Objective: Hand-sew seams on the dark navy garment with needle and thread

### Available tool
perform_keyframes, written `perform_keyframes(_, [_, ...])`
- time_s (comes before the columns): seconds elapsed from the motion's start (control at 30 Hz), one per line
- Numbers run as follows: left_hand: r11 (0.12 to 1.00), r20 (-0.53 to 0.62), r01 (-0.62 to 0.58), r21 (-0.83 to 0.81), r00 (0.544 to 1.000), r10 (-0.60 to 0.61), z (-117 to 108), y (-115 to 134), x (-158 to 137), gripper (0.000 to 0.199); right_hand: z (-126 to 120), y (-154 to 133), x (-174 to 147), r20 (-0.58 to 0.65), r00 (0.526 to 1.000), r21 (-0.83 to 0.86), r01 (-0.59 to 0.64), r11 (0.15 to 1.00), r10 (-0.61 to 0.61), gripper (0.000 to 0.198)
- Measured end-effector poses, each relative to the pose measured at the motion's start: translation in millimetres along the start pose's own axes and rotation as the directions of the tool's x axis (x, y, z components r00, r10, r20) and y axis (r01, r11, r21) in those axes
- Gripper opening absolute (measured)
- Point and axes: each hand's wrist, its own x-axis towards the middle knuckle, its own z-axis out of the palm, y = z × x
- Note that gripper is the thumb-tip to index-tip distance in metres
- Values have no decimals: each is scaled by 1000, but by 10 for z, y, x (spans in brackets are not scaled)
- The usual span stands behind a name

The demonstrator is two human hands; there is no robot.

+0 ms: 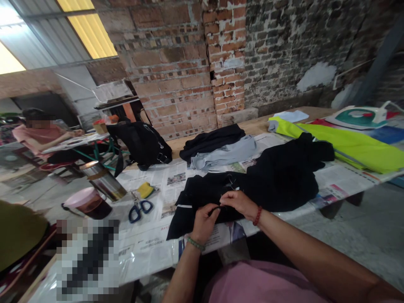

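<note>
A black garment (277, 176) lies bunched across the newspaper-covered table in front of me, with a thin white stripe near its left end. Its near edge is pinched between the thumb and fingers of my left hand (205, 219). Close beside it, my right hand (238, 203) is closed with its fingertips together at the same fabric; whether it holds something small, such as a needle, is too fine to make out. A small white tag shows on the cloth just beyond my right fingers.
Blue-handled scissors (140, 210), a yellow sponge-like piece (145, 190), a lidded cup of dark drink (90, 203) and a steel flask (104, 181) stand left. Behind are a black bag (142, 145) and folded clothes (221, 147). A neon vest (356, 147) and an iron (362, 115) lie right.
</note>
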Motion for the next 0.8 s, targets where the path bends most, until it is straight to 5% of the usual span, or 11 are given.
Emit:
perform_keyframes(0.3, [994, 64, -99, 51, 993, 96, 5, 7, 31, 22, 117, 21, 62, -240, 970, 121, 0, 993, 29, 15])
perform_keyframes(0.63, [923, 180, -271, 273, 957, 228, 14, 95, -24, 16, 106, 46, 58, -293, 955, 139, 6, 990, 36, 16])
perform_keyframes(0.8, [929, 147, -223, 295, 971, 187, 20, 86, -23, 16, 105, 33, 43, -293, 956, 128, 40, 991, -1, 17])
